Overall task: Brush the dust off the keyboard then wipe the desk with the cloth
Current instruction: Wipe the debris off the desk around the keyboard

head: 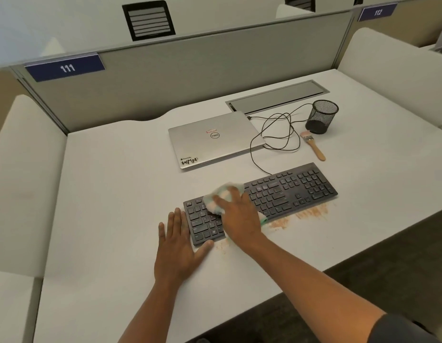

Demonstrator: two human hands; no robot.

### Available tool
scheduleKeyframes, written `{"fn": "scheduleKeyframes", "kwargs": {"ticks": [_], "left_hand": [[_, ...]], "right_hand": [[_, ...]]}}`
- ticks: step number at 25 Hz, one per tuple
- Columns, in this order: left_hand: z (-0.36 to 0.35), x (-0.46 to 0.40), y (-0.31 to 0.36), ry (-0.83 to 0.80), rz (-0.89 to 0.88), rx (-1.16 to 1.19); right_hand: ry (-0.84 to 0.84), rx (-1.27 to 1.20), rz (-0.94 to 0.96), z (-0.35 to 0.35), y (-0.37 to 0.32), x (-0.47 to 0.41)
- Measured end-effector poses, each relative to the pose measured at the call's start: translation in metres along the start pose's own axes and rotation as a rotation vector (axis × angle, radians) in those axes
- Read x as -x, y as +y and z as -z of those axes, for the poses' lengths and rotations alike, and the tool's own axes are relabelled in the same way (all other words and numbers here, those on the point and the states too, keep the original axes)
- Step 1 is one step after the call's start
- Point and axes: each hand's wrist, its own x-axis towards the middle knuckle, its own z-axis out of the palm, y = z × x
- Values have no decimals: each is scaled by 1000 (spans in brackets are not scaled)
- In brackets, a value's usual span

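The right hand [236, 214] is pressing a crumpled white and pale green cloth [223, 196] onto the left half of the flat black plastic keyboard [260, 200], with the fingers spread over the cloth and bent a little around it. The left hand [179, 246] is lying flat on the white desk [111, 194] just beside the left end of the keyboard, fingers straight and a little apart, the thumb touching the near left corner. The keyboard is sitting slanted near the front edge of the desk. Orange-brown dust [311, 212] is lying on the desk along its near edge. A small wooden-handled brush [314, 146] is resting further back, beside a black mesh pen cup [322, 116]. A closed silver laptop [213, 139] is lying behind the keyboard, apart from it.
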Motion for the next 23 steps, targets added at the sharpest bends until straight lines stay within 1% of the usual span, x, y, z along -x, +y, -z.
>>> {"fn": "scheduleKeyframes", "kwargs": {"ticks": [3, 5, 7, 9, 11, 13, 16, 18, 19, 23], "left_hand": [[0, -1, 0, -5, -6, 6], [0, 0, -1, 0, -9, 3], [-1, 0, -2, 6, -14, 5], [-1, 0, -3, 9, -13, -7], [-2, 0, -3, 5, -9, -4], [-1, 0, -2, 7, -6, 1], [-1, 0, -2, 3, -10, -3], [-1, 0, -1, 10, -5, 4], [-1, 0, -1, 15, -5, 8], [-2, 0, -1, 15, -9, 19]], "right_hand": [[55, 41, -40, 10, 41, -1], [91, 90, -127, 21, 85, -10], [110, 82, -253, 33, 126, -19], [87, 47, -293, 38, 143, -24], [76, 58, -288, 38, 131, -22], [87, 57, -244, 34, 104, -15], [45, 36, -81, 21, 65, 1], [31, 36, -30, 17, 56, 7], [36, 38, -52, 18, 58, 6], [60, 91, -272, 24, 72, -6]]}}
